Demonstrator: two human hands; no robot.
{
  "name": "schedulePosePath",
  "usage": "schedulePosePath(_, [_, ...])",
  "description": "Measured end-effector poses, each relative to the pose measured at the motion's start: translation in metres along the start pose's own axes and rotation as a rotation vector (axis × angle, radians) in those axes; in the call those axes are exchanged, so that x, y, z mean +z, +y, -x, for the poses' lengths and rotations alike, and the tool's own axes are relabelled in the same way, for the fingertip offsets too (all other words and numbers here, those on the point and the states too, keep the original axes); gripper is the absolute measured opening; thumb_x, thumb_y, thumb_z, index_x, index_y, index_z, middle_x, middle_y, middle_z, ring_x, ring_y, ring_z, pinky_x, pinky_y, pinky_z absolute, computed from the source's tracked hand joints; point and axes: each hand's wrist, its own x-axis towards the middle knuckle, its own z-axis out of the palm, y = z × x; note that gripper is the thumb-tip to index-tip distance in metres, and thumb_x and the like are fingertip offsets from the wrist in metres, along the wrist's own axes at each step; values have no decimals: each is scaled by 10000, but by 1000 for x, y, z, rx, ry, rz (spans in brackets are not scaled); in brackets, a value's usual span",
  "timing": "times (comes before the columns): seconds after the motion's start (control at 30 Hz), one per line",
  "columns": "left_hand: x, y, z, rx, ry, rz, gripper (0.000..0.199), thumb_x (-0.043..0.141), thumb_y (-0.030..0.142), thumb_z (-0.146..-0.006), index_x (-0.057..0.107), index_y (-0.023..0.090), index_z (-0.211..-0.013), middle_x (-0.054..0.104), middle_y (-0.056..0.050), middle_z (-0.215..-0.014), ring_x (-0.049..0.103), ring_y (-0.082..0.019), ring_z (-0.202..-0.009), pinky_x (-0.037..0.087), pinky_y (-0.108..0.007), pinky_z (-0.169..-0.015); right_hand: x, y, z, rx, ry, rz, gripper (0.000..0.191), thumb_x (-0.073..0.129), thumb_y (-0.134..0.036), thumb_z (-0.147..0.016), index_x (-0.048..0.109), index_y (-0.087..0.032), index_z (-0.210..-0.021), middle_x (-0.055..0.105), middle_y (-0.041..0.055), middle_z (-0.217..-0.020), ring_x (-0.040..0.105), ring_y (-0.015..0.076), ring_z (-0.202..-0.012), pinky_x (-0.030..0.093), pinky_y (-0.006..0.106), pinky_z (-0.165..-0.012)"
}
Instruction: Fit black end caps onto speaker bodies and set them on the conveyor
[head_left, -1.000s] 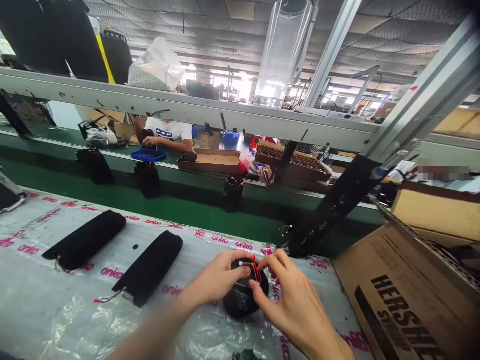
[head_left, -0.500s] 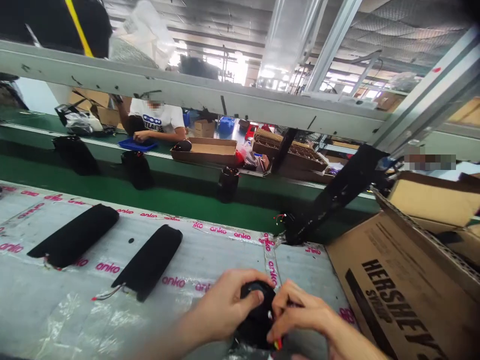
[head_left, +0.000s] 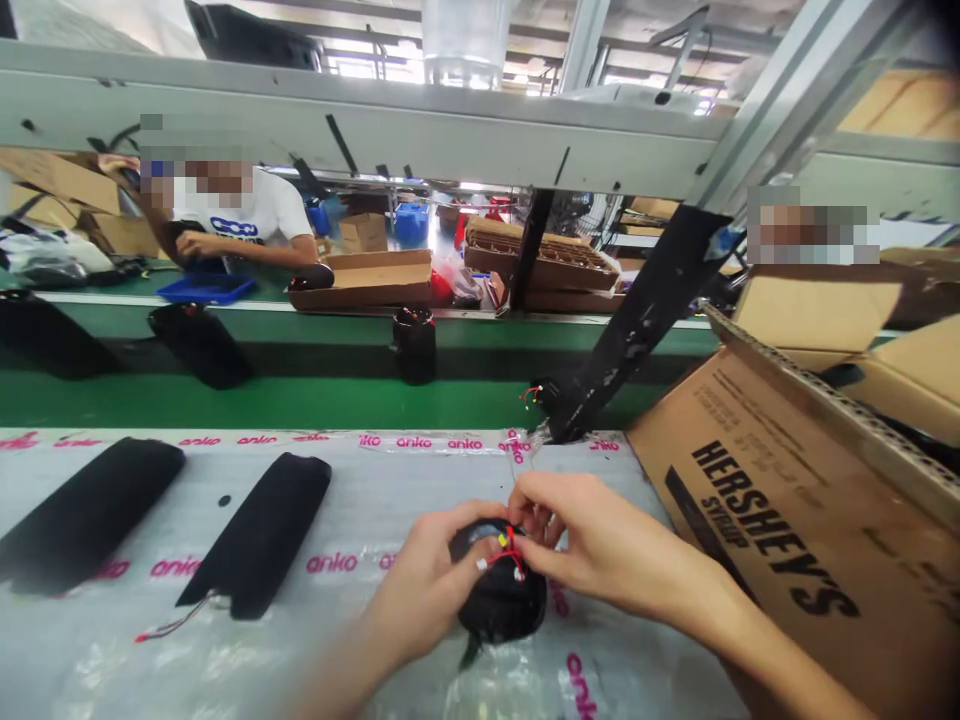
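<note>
We have two black sleeves (head_left: 86,515) lying on the anko-printed sheet (head_left: 112,640), then our left grip (head_left: 431,580) clamped around a round black piece (head_left: 495,600), which sits low over the sheet. Our right grip (head_left: 592,530) comes in with its fingers (head_left: 532,505) together on the red wires (head_left: 511,552) on top. It's wire work now, calling for small, careful finger moves. There's room toward the sleeves, but the Hershey's box (head_left: 772,520) hems us in on the right.
</note>
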Motion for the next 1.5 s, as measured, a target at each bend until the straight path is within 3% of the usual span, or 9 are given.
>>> schedulePosePath(0.1, [1,1,-7,23,16,37,268,681,335,-967,710,199,-1196,811,-87,-1286,722,-309,-1238,502,-388,-1104,-4,-4,-5,-119,17,273,163,732,-83,-938,660,-228,-913,712,-27,-830,684,161,-692,458,263,-617])
schedulePosePath(0.23, [2,-3,-10,13,38,118,375,695,280,-955,554,232,-1299,807,-93,-1290,720,-293,-1240,517,-397,-1072,-1,-12,-11,-227,19,584,164,753,-86,-935,693,-215,-1017,725,3,-875,695,186,-634,368,303,-527])
schedulePosePath(0.37, [1,-9,-10,12,48,131,382,712,250,-929,540,230,-1269,806,-100,-1278,725,-287,-1207,519,-395,-1037,4,-13,-12,-289,30,715,200,715,-71,-946,720,-189,-1107,745,24,-875,686,191,-626,346,327,-511])
schedulePosePath(0.57, [2,-11,-13,7,45,173,356,712,264,-926,543,226,-1237,809,-100,-1224,744,-249,-1074,529,-347,-903,5,5,-12,-390,76,527,133,577,-136,-1051,699,-185,-1071,730,49,-916,692,213,-779,486,321,-633])
schedulePosePath(0.8, [2,-8,-18,-18,74,125,331,661,148,-853,559,232,-1156,826,-61,-1139,721,-209,-932,512,-317,-821,14,18,-10,-251,116,257,162,471,-150,-1102,586,-222,-1013,695,46,-922,683,204,-785,556,320,-700])
schedulePosePath(0.97, [2,-11,-20,4,71,121,279,676,178,-877,571,232,-1131,828,-74,-1165,737,-224,-936,529,-329,-815,1,8,-14,-290,22,407,162,531,-121,-1055,617,-240,-1124,704,62,-1026,729,242,-912,608,352,-756])
schedulePosePath(1.1, [1,-15,-22,15,73,103,317,679,186,-878,584,234,-1177,814,-97,-1258,743,-263,-1031,546,-361,-874,-2,0,-22,-364,-6,599,180,511,-117,-1068,645,-237,-1073,708,53,-974,718,226,-801,578,341,-662])
schedulePosePath(1.2, [0,-15,-22,-16,77,75,359,653,168,-871,580,233,-1217,823,-93,-1251,744,-251,-972,543,-351,-835,1,1,-24,-450,-6,704,183,499,-147,-1093,667,-205,-1049,714,78,-945,707,246,-786,585,374,-666])
schedulePosePath(1.5, [1,-7,-20,-18,99,33,292,646,190,-872,591,241,-1154,824,-44,-1226,609,-163,-706,442,-297,-687,11,18,-16,-366,56,525,207,402,-86,-1103,567,-211,-1098,683,100,-1025,699,255,-903,619,395,-774])
